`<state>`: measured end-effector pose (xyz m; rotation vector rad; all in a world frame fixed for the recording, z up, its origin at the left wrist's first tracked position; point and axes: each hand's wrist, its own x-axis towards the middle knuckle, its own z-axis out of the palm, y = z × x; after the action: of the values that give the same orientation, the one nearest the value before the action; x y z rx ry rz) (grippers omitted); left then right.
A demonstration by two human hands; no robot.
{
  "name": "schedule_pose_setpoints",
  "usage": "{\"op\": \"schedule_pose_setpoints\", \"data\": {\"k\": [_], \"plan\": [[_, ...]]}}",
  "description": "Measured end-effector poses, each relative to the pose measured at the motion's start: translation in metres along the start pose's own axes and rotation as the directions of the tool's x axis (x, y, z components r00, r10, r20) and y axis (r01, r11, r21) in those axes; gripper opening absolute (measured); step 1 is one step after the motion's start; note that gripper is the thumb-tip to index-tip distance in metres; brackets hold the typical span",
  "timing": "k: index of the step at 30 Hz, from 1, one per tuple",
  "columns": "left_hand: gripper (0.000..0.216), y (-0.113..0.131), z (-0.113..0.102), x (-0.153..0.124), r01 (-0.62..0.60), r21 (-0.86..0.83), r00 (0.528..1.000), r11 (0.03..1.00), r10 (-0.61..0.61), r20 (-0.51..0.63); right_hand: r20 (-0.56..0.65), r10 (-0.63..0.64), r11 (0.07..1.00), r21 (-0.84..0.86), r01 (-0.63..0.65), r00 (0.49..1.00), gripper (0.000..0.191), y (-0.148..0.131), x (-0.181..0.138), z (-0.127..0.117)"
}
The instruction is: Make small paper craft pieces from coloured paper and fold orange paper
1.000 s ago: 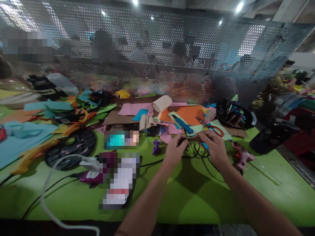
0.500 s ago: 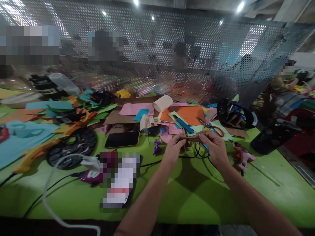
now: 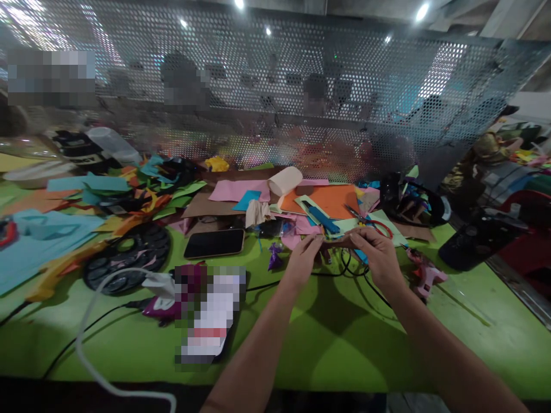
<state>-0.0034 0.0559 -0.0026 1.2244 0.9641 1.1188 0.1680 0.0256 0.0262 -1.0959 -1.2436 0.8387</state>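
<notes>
Between my two hands a narrow brown strip (image 3: pixel 337 242), paper or felt, is stretched level above the green table. My left hand (image 3: pixel 305 255) pinches its left end, fingers closed. At the right end, my right hand (image 3: pixel 373 248) grips it between thumb and fingers. Just beyond lie a blue cutter knife (image 3: pixel 321 217) and red-handled scissors (image 3: pixel 374 225) on coloured sheets. A small purple bundle (image 3: pixel 274 257) rests left of my left hand. To the right of my right hand is a pink glue gun (image 3: pixel 425 274) with a clear stick.
Two phones lie on the left: a dark one (image 3: pixel 214 244) and a lit one (image 3: pixel 213 315). A black round tray (image 3: pixel 129 258), a yellow glue gun (image 3: pixel 64 269) and cables spread further left. A black tumbler (image 3: pixel 477 238) lies right. Behind stands a perforated metal screen (image 3: pixel 275 74).
Both hands keep hold of the brown strip. Its surface is tilted slightly differently, and the fingers have shifted a little. The things on the table stay put.
</notes>
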Motion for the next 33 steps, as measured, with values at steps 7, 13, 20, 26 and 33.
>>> {"op": "schedule_pose_setpoints", "data": {"k": [7, 13, 20, 26, 33], "plan": [[0.033, 0.002, 0.0039, -0.0032, -0.072, 0.078, 0.986, 0.994, 0.059, 0.158, 0.047, 0.089, 0.99, 0.109, -0.094, 0.995, 0.016, -0.0022, -0.0004, 0.0007], [0.032, 0.0044, 0.0046, -0.0052, -0.133, 0.209, 0.98, 0.969, 0.097, 0.172, 0.078, 0.096, 0.983, 0.147, -0.107, 0.992, 0.017, -0.0022, 0.0005, 0.0006], [0.029, 0.0014, 0.005, -0.0032, -0.179, 0.339, 0.976, 0.924, 0.124, 0.176, 0.065, 0.089, 0.984, 0.151, -0.098, 0.994, 0.016, 0.0024, 0.0002, 0.0009], [0.029, -0.0003, 0.0033, -0.0023, -0.192, 0.356, 0.972, 0.915, 0.127, 0.197, -0.002, 0.016, 1.0, -0.003, -0.016, 1.0, 0.017, 0.0046, 0.0018, -0.002], [0.034, -0.0011, 0.0034, -0.003, -0.244, 0.344, 0.946, 0.907, 0.146, 0.289, 0.087, -0.088, 0.978, -0.182, 0.102, 0.992, 0.02, 0.006, 0.0013, -0.0044]]}}
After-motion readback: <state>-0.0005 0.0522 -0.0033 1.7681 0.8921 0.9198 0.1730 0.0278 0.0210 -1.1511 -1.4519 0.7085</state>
